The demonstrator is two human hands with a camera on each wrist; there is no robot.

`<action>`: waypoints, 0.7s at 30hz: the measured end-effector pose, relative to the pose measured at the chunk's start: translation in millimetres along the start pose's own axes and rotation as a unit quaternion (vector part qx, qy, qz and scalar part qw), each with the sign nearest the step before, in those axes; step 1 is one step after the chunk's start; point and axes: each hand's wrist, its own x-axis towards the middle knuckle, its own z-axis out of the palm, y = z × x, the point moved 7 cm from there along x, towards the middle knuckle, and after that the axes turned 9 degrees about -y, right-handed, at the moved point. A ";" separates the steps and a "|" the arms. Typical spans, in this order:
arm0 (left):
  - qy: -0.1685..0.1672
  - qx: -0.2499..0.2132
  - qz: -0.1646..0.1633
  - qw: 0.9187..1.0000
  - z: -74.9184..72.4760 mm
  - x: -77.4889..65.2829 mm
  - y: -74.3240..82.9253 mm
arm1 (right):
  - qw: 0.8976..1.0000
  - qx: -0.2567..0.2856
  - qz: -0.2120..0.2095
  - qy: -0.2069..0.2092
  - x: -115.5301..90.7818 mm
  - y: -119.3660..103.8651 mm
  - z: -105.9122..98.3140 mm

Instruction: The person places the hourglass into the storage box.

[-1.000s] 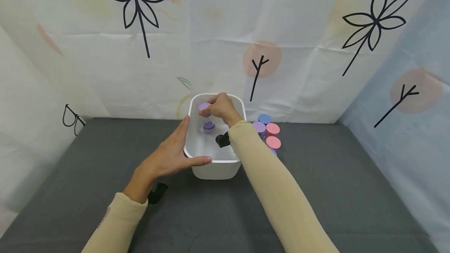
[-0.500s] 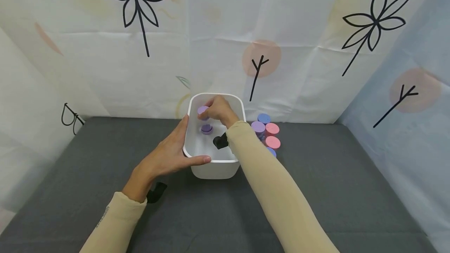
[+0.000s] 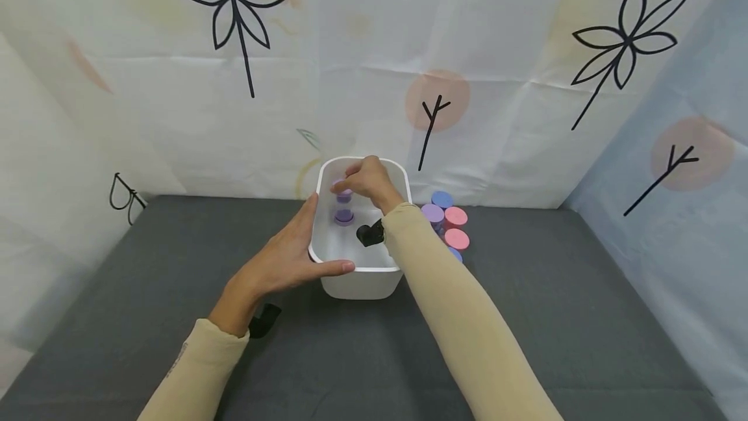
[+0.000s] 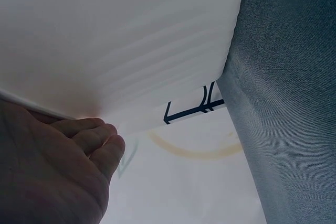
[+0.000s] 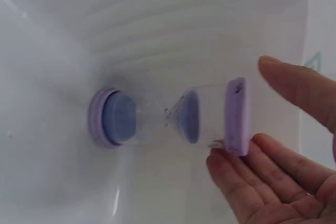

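A sand timer (image 5: 190, 116) with lilac caps and purple-blue sand stands inside the white plastic bin (image 3: 361, 286). Sand shows in both its bulbs. My right hand (image 3: 373, 182) reaches down into the bin around the timer's upper cap. In the right wrist view, the thumb (image 5: 296, 85) is apart from that cap, while the other fingers lie right at its lower side. My left hand (image 3: 280, 262) rests at the bin's near left corner, its fingers straight along the outer wall and its thumb along the front rim.
Just right of the bin, several more sand timers with pink (image 3: 456, 239), lilac (image 3: 433, 213) and blue (image 3: 442, 199) caps stand close together, partly behind the right forearm. A dark grey cloth (image 3: 584, 317) covers the table. Printed fabric (image 3: 497, 31) hangs behind it.
The sand timer has come down a little inside the bin. My right fingers have loosened around its top cap. My left hand has stayed at the bin's corner.
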 end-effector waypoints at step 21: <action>0.005 -0.001 0.017 1.000 0.4 1.7 0.7 | 0.991 0.094 -0.087 -0.041 -46.4 -38.8 -41.5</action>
